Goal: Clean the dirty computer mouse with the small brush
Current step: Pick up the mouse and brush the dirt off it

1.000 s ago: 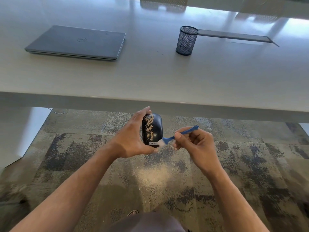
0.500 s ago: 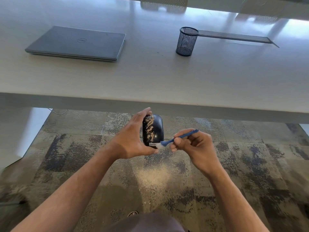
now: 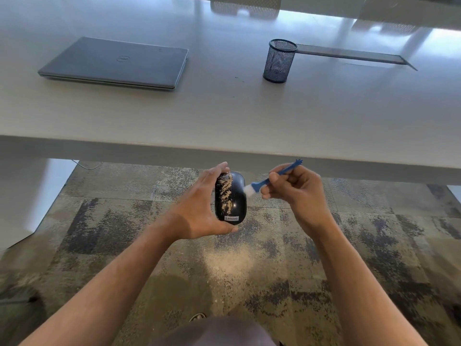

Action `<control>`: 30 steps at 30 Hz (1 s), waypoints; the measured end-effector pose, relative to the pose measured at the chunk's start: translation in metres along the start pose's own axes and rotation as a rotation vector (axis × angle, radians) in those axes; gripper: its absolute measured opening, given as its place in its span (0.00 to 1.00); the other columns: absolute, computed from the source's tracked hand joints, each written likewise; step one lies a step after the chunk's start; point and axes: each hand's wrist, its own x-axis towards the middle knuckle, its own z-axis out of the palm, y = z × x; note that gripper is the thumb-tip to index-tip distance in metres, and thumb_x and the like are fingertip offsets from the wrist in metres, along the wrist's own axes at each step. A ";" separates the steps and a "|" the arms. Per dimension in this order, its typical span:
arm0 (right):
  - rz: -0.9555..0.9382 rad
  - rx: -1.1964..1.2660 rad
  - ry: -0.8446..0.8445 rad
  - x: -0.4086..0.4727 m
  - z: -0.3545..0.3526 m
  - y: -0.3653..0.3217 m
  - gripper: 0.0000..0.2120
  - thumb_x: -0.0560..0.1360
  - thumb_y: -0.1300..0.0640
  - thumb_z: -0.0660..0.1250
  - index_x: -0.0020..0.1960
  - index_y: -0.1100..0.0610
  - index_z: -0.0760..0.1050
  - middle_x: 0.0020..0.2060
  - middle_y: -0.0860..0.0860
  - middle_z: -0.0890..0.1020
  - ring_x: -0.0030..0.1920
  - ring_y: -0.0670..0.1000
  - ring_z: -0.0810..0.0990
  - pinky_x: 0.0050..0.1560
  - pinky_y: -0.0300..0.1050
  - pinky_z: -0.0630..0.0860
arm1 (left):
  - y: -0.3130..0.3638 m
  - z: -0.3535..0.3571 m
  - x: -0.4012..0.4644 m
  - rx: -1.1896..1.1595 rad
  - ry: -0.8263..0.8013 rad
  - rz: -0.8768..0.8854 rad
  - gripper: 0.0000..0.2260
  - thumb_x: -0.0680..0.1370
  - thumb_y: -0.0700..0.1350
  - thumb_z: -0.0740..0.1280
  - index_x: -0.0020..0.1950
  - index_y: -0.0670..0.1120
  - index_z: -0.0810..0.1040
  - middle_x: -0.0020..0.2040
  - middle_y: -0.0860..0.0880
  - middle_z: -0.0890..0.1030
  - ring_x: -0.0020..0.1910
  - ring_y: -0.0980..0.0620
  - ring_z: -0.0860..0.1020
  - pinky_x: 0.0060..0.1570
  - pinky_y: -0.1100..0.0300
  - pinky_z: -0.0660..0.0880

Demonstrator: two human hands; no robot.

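Judging from how the mouse point(image 3: 230, 198) looked, we put the cleaning at partway, perhaps half. A band of tan crumbs ran down its left half, from the top end toward the label; the right half showed glossy black and looked clear. A pale scatter of the same grit lay on the carpet point(image 3: 104, 221) below, which we took for brushed-off dirt. Left to do: the crumb band itself.

We held the mouse upright in the left hand point(image 3: 197, 211), in front of the table point(image 3: 224, 116) edge and above the floor. That hand was curled about it, thumb under the bottom end, fingertips at the top.

Our right hand point(image 3: 296, 188) was closed on the blue handle of the brush point(image 3: 264, 182), fingers pinched around its middle. The white bristles sat at the mouse's upper right edge, touching or just beside it; we could not tell which.
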 end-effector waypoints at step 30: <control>0.076 0.029 -0.057 0.023 -0.003 -0.005 0.03 0.79 0.66 0.66 0.53 0.66 0.76 0.37 0.59 0.84 0.35 0.54 0.84 0.40 0.46 0.83 | 0.003 0.006 -0.009 0.003 -0.042 0.004 0.56 0.60 0.55 0.82 0.78 0.53 0.49 0.74 0.55 0.61 0.69 0.57 0.61 0.68 0.60 0.56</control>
